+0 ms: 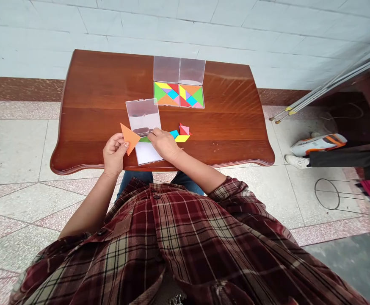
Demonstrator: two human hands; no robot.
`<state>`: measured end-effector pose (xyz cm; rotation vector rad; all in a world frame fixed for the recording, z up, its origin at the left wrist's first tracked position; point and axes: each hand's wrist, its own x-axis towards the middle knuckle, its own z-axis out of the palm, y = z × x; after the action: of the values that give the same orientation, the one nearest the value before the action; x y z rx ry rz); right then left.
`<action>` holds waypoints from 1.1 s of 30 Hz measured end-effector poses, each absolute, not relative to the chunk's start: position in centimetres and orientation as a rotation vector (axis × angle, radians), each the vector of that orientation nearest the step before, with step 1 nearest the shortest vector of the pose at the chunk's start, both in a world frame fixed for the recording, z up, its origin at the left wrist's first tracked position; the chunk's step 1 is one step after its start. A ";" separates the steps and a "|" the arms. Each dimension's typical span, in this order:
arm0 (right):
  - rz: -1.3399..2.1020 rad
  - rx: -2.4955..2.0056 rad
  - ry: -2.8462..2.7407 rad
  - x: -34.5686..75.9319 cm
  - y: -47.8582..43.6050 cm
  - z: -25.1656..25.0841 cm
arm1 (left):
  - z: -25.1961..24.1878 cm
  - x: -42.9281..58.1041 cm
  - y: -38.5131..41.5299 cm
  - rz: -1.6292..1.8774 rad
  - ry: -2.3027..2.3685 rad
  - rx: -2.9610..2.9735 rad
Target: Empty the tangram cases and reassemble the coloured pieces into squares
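An orange triangle tangram piece (131, 139) is pinched between the thumb and fingers of my left hand (115, 153), held up at the left of an open clear plastic case. The case's transparent lid (142, 114) lies back, and its white base (147, 153) faces me. My right hand (164, 144) reaches over the case, fingers closed on a green tangram piece (144, 139) partly hidden beneath them. Just right of that hand lie a blue piece (174, 134), a yellow parallelogram (183, 138), a pink piece (184, 130) and a red piece (180, 126).
Two open cases with filled tangram sets (166, 93) (191, 96) sit farther back on the brown wooden table (109, 84). A tiled wall stands behind it. On the right are metal poles (299, 103), a white-and-orange bag (318, 144) and another person's leg (334, 159).
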<state>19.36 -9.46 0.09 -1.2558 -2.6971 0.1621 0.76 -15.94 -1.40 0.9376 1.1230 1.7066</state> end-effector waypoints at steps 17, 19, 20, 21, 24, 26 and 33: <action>0.543 -1.385 -2.664 19.5 -10.3 2.9 | -1.4 0.8 -15.8 1.736 1.174 0.928; 0.550 -1.398 -2.663 19.4 -10.2 2.7 | -1.5 0.8 -15.8 1.734 1.166 0.934; 0.547 -1.409 -2.666 19.3 -10.2 2.6 | -1.5 0.7 -15.8 1.731 1.162 0.938; 0.540 -1.418 -2.670 19.2 -10.1 2.5 | -1.5 0.7 -15.9 1.725 1.160 0.945; 0.513 -1.416 -2.688 19.0 -10.1 2.3 | -1.6 0.7 -16.0 1.707 1.161 0.967; 0.498 -1.406 -2.694 19.0 -10.1 2.3 | -1.6 0.7 -16.0 1.695 1.165 0.976; 0.573 -1.390 -2.587 19.1 -10.2 2.3 | -1.7 0.6 -16.0 1.639 1.217 1.026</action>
<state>19.13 -10.23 2.31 -1.3897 -2.5867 0.5730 0.55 -16.02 -1.66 1.0261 1.2175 1.6388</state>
